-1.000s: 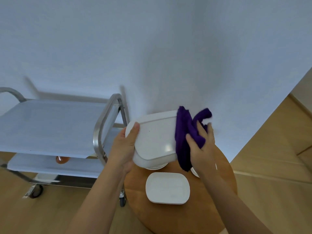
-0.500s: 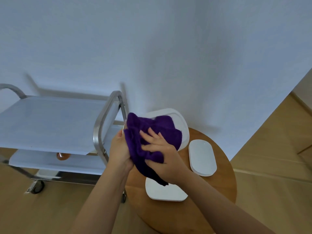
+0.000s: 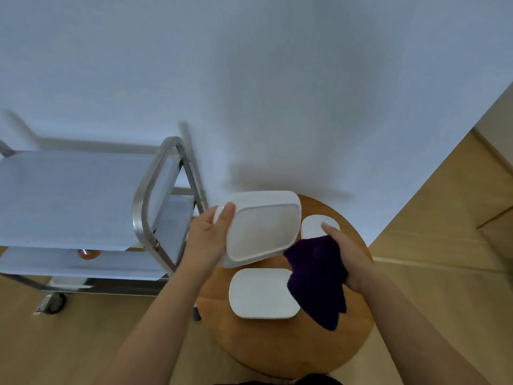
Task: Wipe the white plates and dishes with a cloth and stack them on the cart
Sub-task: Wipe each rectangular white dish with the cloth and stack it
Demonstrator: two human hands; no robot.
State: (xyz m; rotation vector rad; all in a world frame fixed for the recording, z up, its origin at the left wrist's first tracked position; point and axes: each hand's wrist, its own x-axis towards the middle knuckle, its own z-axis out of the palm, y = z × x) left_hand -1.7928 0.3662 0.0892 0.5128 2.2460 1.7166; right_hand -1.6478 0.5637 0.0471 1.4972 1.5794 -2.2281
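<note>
White rectangular ceramic dish (image 3: 262,227): tilting above the round wooden table (image 3: 277,345).
Left hand (image 3: 206,236): gripping its edge.
Right hand (image 3: 348,255): clutching purple cloth (image 3: 316,279).
Risk: one-handed hold slipping, dish dropping onto plates below.

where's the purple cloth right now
In the head view, the purple cloth hangs from the right hand over the round table, right of the lower white dish.

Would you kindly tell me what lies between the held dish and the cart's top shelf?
In the head view, the left hand and the cart's steel handle.
</note>
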